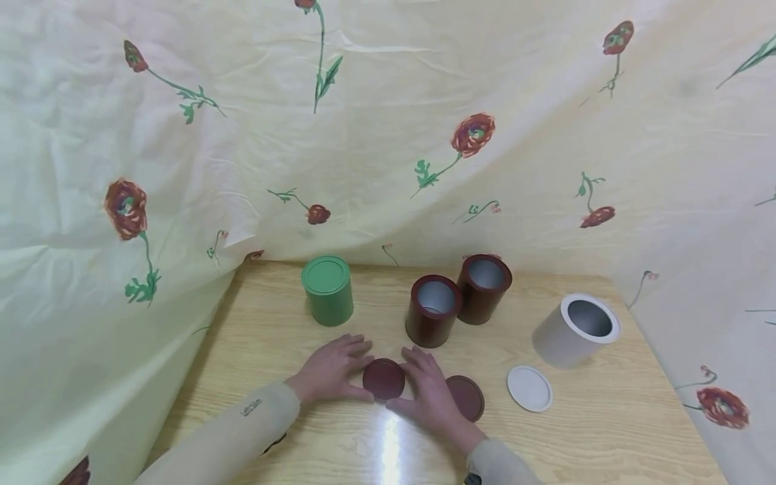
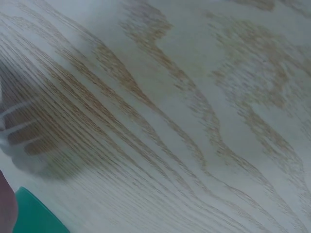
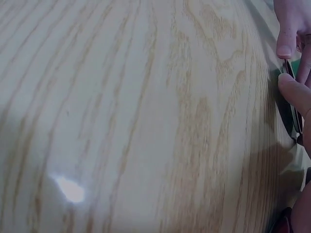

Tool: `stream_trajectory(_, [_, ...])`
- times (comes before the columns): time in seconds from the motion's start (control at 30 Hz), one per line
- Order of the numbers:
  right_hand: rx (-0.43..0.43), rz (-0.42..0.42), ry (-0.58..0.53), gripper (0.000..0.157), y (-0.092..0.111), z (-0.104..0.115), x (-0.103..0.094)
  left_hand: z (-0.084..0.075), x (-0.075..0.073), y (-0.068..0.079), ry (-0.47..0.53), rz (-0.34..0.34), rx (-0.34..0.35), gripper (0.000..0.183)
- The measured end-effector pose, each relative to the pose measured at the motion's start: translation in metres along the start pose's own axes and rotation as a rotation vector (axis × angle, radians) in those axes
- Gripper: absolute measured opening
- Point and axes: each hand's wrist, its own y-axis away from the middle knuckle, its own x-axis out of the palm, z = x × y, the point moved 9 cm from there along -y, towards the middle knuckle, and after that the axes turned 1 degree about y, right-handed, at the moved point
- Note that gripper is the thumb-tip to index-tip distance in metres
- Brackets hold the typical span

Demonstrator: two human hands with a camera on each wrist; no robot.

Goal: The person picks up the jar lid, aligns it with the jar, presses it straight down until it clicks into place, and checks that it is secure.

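Between both hands is a round dark red lid (image 1: 384, 379), its rim met from two sides. My left hand (image 1: 332, 370) holds the left edge, with thumb near and fingers beyond. From the right, my right hand (image 1: 427, 394) grips the opposite edge. In the right wrist view the lid (image 3: 293, 104) appears edge-on, thumbs at its rim and a shadow below. A second dark red lid (image 1: 465, 399) lies flat beside the right wrist. Behind the hands stand two uncovered dark red canisters (image 1: 428, 328) (image 1: 479, 304).
A green canister (image 1: 330, 303) with its lid on stands at the back left of the wooden table (image 1: 630, 417). To the right, a white canister (image 1: 558, 338) stands uncovered behind a flat white lid (image 1: 530, 389). Flowered cloth (image 1: 376, 148) hangs behind the table and along its sides.
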Motion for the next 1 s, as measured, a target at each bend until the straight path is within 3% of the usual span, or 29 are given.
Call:
stream_trajectory(0.23, [-0.056,-0.049,0.001,0.07,0.001,0.009,-0.007,-0.003,-0.011,0.005,-0.022,-0.033,0.007,0.086])
stream_trajectory(0.47, [-0.076,-0.078,-0.006,0.077,0.0,0.022,-0.021,-0.01,-0.034,0.008,-0.04,-0.09,0.019,0.085])
stream_trajectory(0.7, [-0.187,-0.203,0.01,0.075,0.0,0.04,-0.042,-0.016,-0.053,0.007,-0.03,-0.156,0.04,0.08])
stream_trajectory(1.0, [-0.255,-0.301,0.023,0.078,0.001,0.051,-0.065,-0.023,-0.077,0.002,-0.066,-0.261,0.086,0.079])
